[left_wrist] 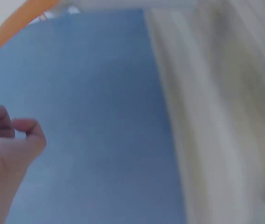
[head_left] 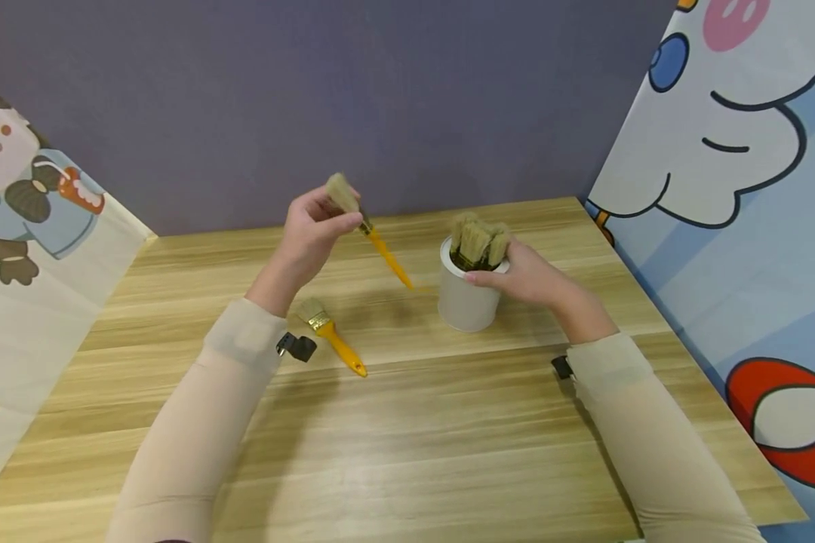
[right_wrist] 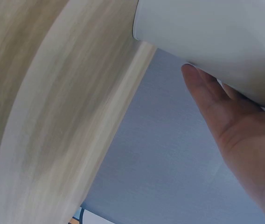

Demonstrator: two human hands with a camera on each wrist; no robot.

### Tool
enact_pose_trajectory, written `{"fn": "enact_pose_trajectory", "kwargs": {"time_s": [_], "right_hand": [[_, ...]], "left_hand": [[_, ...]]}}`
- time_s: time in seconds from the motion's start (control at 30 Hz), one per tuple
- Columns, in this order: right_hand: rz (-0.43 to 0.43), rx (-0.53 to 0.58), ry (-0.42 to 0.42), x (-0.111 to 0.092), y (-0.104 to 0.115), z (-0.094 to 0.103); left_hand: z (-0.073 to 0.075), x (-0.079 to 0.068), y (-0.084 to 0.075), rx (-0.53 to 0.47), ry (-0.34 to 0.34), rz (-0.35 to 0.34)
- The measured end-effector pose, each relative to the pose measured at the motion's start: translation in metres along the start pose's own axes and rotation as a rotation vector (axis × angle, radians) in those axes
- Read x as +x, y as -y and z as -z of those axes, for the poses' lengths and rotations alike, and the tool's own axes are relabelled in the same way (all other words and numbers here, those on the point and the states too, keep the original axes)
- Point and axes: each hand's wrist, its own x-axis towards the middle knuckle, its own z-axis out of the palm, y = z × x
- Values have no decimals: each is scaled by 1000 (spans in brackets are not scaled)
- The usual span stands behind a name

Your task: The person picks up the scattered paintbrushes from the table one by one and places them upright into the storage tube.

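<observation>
A paintbrush with a yellow handle (head_left: 392, 262) is pinched between the thumb and fingers of my left hand (head_left: 310, 230), near its ferrule. Its pale bristles point up and its handle slants down to the right toward the can. The same handle (left_wrist: 16, 22) crosses the upper left of the left wrist view. My right hand (head_left: 531, 277) grips a white can (head_left: 465, 303) at its rim, thumb in front. Several paintbrushes (head_left: 474, 240) stand bristles up inside it, their handles hidden. In the right wrist view, fingers (right_wrist: 202, 91) lie along the can's side (right_wrist: 216, 37).
Another yellow-handled paintbrush (head_left: 342, 348) lies on the wooden table (head_left: 394, 452), just right of the left wrist. A grey-purple wall panel (head_left: 353, 98) rises behind the table's far edge. Cartoon-printed panels (head_left: 693, 158) border both sides.
</observation>
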Motion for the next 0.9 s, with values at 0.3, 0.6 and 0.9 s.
{"fn": "enact_pose_trajectory", "kwargs": {"time_s": [0.3,0.6,0.9], "right_hand": [[11,-6,-25,-1,-2,1],[-13,11,-21,0,-2,-2],[-25,18,-13,-2,-1,0]], "left_hand": [[-74,22,-28,376,-24,-139],[-96,28,-15,647,21,-185],[-95,30,2,846,95,-141]]}}
